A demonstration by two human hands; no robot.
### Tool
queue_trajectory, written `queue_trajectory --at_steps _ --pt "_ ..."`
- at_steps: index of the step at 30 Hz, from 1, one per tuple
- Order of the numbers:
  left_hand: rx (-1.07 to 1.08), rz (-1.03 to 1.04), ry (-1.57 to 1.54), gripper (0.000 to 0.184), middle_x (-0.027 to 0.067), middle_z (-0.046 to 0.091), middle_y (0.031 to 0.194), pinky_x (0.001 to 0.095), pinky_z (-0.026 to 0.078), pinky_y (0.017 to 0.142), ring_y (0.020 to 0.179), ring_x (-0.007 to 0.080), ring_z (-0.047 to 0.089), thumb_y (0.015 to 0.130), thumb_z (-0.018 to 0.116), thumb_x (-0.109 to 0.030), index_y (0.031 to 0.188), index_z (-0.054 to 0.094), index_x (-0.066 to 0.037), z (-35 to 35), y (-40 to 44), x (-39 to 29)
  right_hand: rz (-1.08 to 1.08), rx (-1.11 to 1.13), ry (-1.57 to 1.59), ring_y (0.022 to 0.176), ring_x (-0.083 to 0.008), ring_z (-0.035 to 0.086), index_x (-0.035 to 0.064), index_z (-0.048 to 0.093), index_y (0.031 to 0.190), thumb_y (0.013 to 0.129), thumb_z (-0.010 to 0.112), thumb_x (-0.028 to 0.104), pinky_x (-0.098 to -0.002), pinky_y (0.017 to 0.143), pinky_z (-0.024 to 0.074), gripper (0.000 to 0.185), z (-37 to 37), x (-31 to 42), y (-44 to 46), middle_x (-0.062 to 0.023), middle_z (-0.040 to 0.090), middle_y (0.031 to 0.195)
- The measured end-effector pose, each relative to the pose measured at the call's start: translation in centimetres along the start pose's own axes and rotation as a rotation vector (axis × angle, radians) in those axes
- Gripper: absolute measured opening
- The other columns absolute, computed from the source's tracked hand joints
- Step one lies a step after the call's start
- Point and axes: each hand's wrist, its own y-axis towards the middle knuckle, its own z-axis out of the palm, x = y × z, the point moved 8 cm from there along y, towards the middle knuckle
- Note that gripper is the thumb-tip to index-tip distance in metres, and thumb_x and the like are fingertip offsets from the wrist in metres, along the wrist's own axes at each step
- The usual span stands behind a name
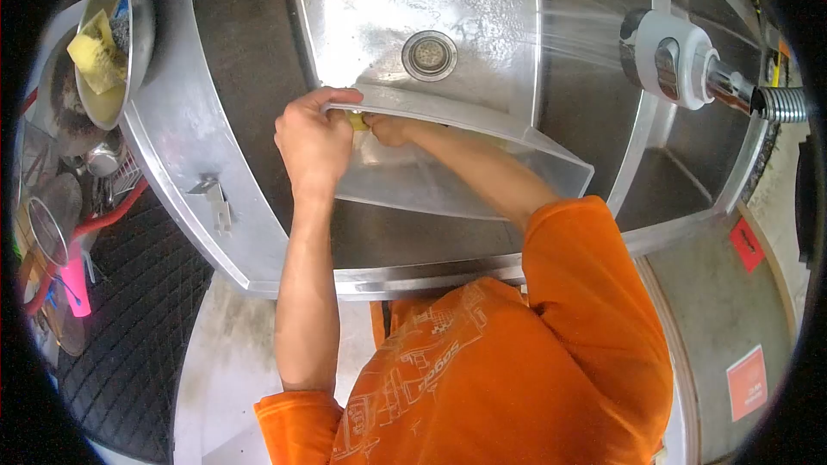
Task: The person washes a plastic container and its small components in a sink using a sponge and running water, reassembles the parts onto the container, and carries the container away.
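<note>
A translucent plastic container lies tilted in the metal sink, its open side toward me. My left hand is closed round the container's rim at its left end, with the thumb over the edge. My right hand reaches inside the container, its fingers curled on a yellow sponge near the left end. Only part of the sponge shows; the rest is hidden by the fingers and the container's wall.
A spray faucet head at the right sends water leftward across the sink, toward the drain. On the left ledge, a metal bowl holds a yellow sponge and a dark scrubber. Strainers and a pink cup stand lower left.
</note>
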Motion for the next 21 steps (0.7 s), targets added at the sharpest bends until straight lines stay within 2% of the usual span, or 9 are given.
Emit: queue_trajectory --at_steps 4,11,13,19,20,21 --pt "-0.032 0.036 -0.003 0.031 0.0174 0.066 0.067 0.0378 0.052 0.067 0.061 0.0308 0.066 0.077 0.053 0.001 0.090 0.077 -0.013 -0.1 -0.5 0.7 0.068 -0.029 -0.013 0.089 -0.0369 0.062 0.0021 0.061 0.108 0.086 0.060 0.010 -0.0465 0.080 0.0481 0.023 0.3 0.2 0.5 -0.0223 0.064 0.098" --pt "-0.024 0.099 -0.007 0.031 0.0176 0.063 0.062 0.0380 0.051 0.063 0.056 0.0296 0.063 0.076 0.053 0.001 0.089 0.077 -0.013 -0.1 0.4 0.2 0.049 0.145 -0.028 0.089 -0.0357 0.062 0.0032 0.061 0.109 0.087 0.060 0.011 -0.0462 0.080 0.0481 0.023 -1.5 0.4 -2.1 -0.0215 0.064 0.098" --pt "-0.015 0.105 0.002 0.030 0.0176 0.062 0.060 0.0382 0.050 0.061 0.054 0.0290 0.062 0.076 0.054 0.001 0.089 0.077 -0.013 0.1 0.3 -0.3 -0.013 0.182 0.007 0.089 -0.0354 0.063 0.0035 0.061 0.109 0.087 0.060 0.011 -0.0461 0.080 0.0481 0.023 -0.9 1.0 -2.2 -0.0212 0.064 0.098" --pt "-0.015 0.031 -0.016 0.031 0.0165 0.060 0.058 0.0357 0.049 0.059 0.050 0.0243 0.059 0.076 0.053 0.003 0.089 0.077 -0.012 0.2 0.1 1.3 -0.445 0.386 0.203 0.095 -0.0296 0.063 0.0178 0.061 0.126 0.094 0.054 0.012 -0.0436 0.085 0.0484 0.033 5.3 -0.6 -3.5 -0.0159 0.066 0.108" --pt "-0.030 0.056 -0.045 0.032 0.0165 0.060 0.058 0.0347 0.049 0.059 0.049 0.0225 0.059 0.075 0.053 0.005 0.089 0.077 -0.011 0.4 0.1 1.6 -0.469 0.407 0.171 0.101 -0.0306 0.063 0.0203 0.058 0.131 0.096 0.053 0.016 -0.0436 0.089 0.0486 0.036 5.1 -0.2 -3.9 -0.0159 0.065 0.116" --pt "-0.025 0.045 -0.041 0.032 0.0168 0.060 0.058 0.0348 0.049 0.059 0.049 0.0228 0.059 0.075 0.053 0.005 0.089 0.077 -0.011 0.4 0.0 1.7 -0.438 0.395 0.141 0.101 -0.0307 0.063 0.0204 0.058 0.131 0.096 0.052 0.016 -0.0436 0.089 0.0485 0.036 4.8 0.0 -3.6 -0.0159 0.065 0.117"
